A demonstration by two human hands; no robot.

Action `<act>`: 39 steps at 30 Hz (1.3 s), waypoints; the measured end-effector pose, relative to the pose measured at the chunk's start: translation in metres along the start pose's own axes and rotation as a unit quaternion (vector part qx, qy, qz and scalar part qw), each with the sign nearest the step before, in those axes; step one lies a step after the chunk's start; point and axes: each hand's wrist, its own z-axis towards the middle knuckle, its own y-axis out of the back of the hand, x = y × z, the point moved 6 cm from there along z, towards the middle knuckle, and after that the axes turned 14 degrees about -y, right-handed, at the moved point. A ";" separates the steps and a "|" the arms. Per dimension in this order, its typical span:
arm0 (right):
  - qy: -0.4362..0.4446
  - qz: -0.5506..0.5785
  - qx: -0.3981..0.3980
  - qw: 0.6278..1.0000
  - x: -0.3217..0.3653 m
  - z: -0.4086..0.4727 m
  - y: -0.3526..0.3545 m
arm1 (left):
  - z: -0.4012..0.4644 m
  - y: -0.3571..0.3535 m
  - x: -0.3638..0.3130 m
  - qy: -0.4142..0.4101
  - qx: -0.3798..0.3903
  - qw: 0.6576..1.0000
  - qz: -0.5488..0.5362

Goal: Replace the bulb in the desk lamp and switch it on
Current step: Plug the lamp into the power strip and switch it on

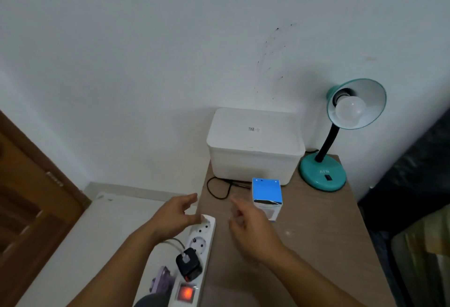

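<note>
A teal desk lamp stands at the table's far right corner, its shade tilted toward me with an unlit white bulb in the socket. A blue and white bulb box stands upright mid-table. My left hand hovers with loose fingers over the far end of a white power strip, holding nothing. My right hand is blurred, fingers loosely curled and holding nothing, just left of the bulb box.
A white lidded plastic box sits against the wall behind the bulb box. A black cord loops in front of it. A black plug sits in the strip, whose red switch glows. A wooden door stands at left.
</note>
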 end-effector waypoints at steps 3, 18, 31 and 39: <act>-0.035 -0.007 0.028 0.999 -0.002 0.014 -0.020 | -0.006 -0.007 0.001 -0.006 0.043 0.999 -0.012; -0.091 -0.117 -0.029 0.989 -0.031 0.068 -0.022 | -0.015 -0.016 0.029 0.001 0.070 0.992 -0.106; -0.134 -0.192 -0.027 0.972 -0.026 0.085 -0.032 | -0.017 -0.019 0.033 0.017 0.051 0.986 -0.155; -0.119 -0.258 -0.013 0.959 -0.029 0.087 -0.034 | -0.017 -0.021 0.039 0.012 0.043 0.988 -0.151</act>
